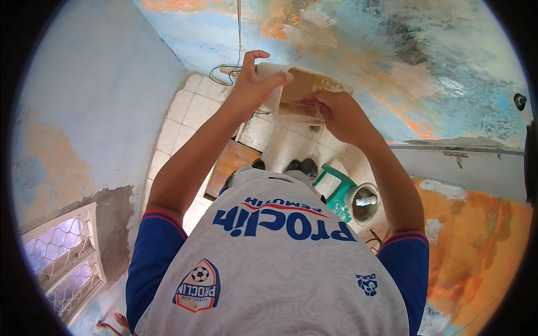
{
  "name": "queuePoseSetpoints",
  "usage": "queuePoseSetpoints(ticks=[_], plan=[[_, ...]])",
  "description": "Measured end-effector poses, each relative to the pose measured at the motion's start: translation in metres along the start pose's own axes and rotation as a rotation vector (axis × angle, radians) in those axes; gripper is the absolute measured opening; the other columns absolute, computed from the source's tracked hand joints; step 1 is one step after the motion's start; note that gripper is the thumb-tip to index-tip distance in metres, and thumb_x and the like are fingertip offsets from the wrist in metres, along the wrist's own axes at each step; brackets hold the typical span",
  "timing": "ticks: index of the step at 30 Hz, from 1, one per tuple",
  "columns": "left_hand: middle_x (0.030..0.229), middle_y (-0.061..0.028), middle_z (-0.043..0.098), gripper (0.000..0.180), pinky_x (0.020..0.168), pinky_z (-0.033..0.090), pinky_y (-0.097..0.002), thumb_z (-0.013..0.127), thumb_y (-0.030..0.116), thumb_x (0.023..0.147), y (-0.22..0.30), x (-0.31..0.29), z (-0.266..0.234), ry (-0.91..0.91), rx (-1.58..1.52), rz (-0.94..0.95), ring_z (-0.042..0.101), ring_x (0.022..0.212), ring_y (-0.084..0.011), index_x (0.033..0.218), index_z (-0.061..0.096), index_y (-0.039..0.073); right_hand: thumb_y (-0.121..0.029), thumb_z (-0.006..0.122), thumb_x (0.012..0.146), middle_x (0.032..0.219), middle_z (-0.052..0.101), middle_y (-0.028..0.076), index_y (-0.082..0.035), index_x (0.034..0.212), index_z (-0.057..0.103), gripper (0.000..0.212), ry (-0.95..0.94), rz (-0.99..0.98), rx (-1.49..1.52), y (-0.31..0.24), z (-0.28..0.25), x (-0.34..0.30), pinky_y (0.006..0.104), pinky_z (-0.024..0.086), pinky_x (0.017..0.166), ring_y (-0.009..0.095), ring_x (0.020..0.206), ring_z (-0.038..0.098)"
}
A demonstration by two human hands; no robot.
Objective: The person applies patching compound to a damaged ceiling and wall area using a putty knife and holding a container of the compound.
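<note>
A whitish, box-shaped plastic container [270,106], open at the top and stained brown inside, is held up in front of me near the wall. My left hand [255,84] grips its left side, with the thumb over the rim. Into its mouth, at the right, reaches my right hand [336,115]. The fingers there are curled and partly hidden, with something reddish beside them that I cannot make out.
Patchy blue and orange walls [392,73] surround me. Below are a tiled floor [196,109], a brown wooden board [232,162], a green plastic stool [335,187] and a round bucket [358,215]. A cable [240,28] hangs down the wall. At left is a grilled window [67,263].
</note>
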State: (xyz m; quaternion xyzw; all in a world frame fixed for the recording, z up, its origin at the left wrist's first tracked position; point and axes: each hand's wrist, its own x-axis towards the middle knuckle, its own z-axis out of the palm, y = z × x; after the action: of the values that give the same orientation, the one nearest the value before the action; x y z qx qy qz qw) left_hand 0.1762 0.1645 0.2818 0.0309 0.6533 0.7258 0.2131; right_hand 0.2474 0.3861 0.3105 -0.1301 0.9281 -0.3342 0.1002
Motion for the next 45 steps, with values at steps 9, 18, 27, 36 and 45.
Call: queuePoseSetpoints(ticks=[9,18,27,36,45], plan=[[0.11,-0.0186,0.058,0.08,0.076,0.055,-0.0379,0.082,0.027,0.078,-0.007,0.001,-0.001,-0.047,0.082,-0.029,0.061,0.1,-0.0255,0.136,0.031,0.008,0.002,0.054,0.093,0.1,0.071,0.011,0.005,0.12,0.062,0.028,-0.122,0.189,0.206,-0.014,-0.02,-0.02,0.0325,0.051,0.09,0.021,0.091,0.067],[0.119,-0.0177,0.049,0.081,0.07,0.058,-0.0432,0.081,0.026,0.078,-0.025,0.005,-0.012,-0.092,0.013,-0.124,0.063,0.103,-0.0298,0.14,0.031,0.012,-0.003,0.058,0.096,0.112,0.07,0.011,0.005,0.129,0.06,0.034,0.227,0.154,0.93,0.044,-0.039,-0.056,0.0346,0.052,0.092,0.018,0.099,0.067],[0.12,-0.0167,0.051,0.08,0.068,0.058,-0.0437,0.079,0.032,0.078,-0.036,0.01,0.003,-0.18,0.034,-0.222,0.064,0.103,-0.027,0.14,0.031,0.013,-0.005,0.058,0.097,0.106,0.072,0.011,0.002,0.125,0.063,0.029,0.317,0.191,0.779,0.045,-0.028,-0.066,0.0327,0.051,0.088,0.014,0.096,0.065],[0.121,-0.0165,0.051,0.076,0.083,0.053,-0.0421,0.079,0.026,0.079,-0.025,0.01,0.015,-0.205,0.015,-0.051,0.057,0.108,-0.025,0.138,0.032,0.012,-0.002,0.06,0.094,0.104,0.072,0.017,-0.007,0.116,0.071,0.025,0.225,-0.051,-0.066,-0.002,-0.027,-0.071,0.0398,0.054,0.078,0.036,0.089,0.069],[0.13,-0.0134,0.052,0.076,0.091,0.048,-0.0388,0.076,0.026,0.075,-0.004,0.021,0.003,-0.256,0.005,0.177,0.052,0.114,-0.0223,0.137,0.034,0.016,0.001,0.055,0.091,0.107,0.071,0.02,-0.007,0.119,0.07,0.032,0.299,-0.064,-0.176,0.006,0.012,-0.02,0.0448,0.052,0.085,0.039,0.097,0.067]])
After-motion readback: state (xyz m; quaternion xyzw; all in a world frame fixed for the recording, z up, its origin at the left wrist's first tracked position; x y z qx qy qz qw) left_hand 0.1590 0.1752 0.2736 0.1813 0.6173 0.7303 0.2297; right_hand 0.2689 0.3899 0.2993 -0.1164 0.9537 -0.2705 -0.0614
